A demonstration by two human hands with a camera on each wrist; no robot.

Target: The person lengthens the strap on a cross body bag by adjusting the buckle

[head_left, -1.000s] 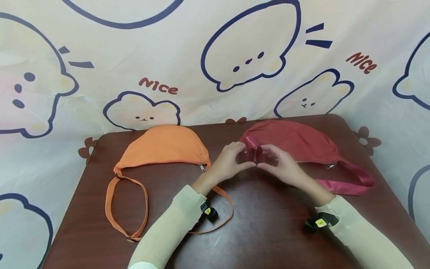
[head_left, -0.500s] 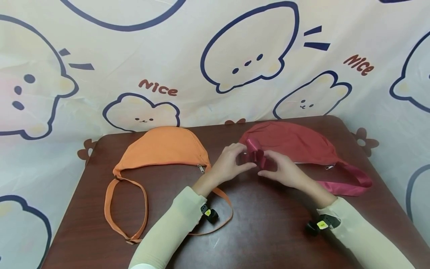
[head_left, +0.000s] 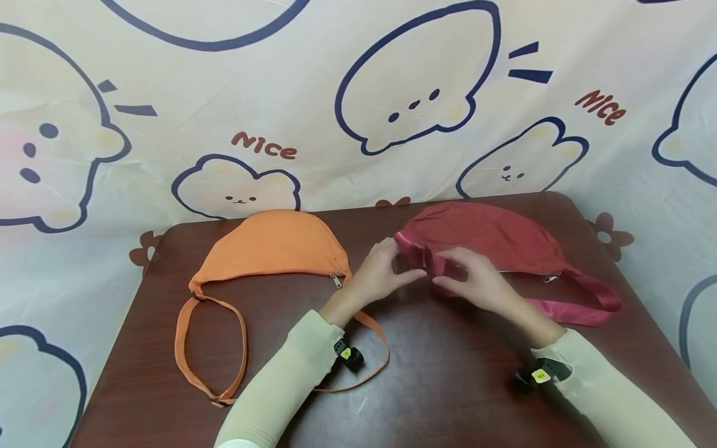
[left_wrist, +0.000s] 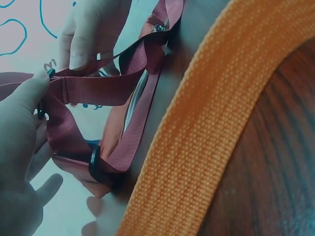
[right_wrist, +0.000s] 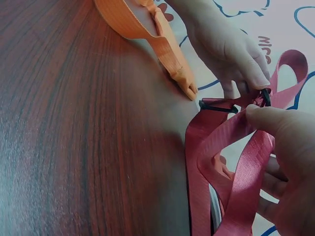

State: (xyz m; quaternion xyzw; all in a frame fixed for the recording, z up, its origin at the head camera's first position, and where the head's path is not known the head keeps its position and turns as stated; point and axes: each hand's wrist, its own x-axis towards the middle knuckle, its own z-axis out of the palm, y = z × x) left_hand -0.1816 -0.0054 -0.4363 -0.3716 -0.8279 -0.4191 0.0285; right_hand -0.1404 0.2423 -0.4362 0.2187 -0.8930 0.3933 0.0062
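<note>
A red waist bag [head_left: 487, 233] lies at the back right of the table, its dark red strap [head_left: 413, 241] raised in front between both hands. My left hand [head_left: 376, 272] pinches the strap at a black slider buckle [right_wrist: 266, 97] between thumb and fingers. Close beside it, my right hand [head_left: 475, 281] pinches the strap with thumb and fingertips. A small strap loop [right_wrist: 295, 73] stands out past the buckle in the right wrist view. Another black buckle [left_wrist: 94, 163] sits lower on the strap. The right hand's fingers are partly hidden behind the strap in the left wrist view.
To the left lies an orange waist bag [head_left: 274, 242], with its looped strap [head_left: 180, 342] spread toward the front, partly under the left forearm. The brown table [head_left: 437, 379] ends at a patterned cloth [head_left: 336, 74] behind and at the sides.
The loop of red strap between the hands turns and now leans toward the left hand. The right hand shifts slightly, while the left hand stays nearly in place. Both bags lie still.
</note>
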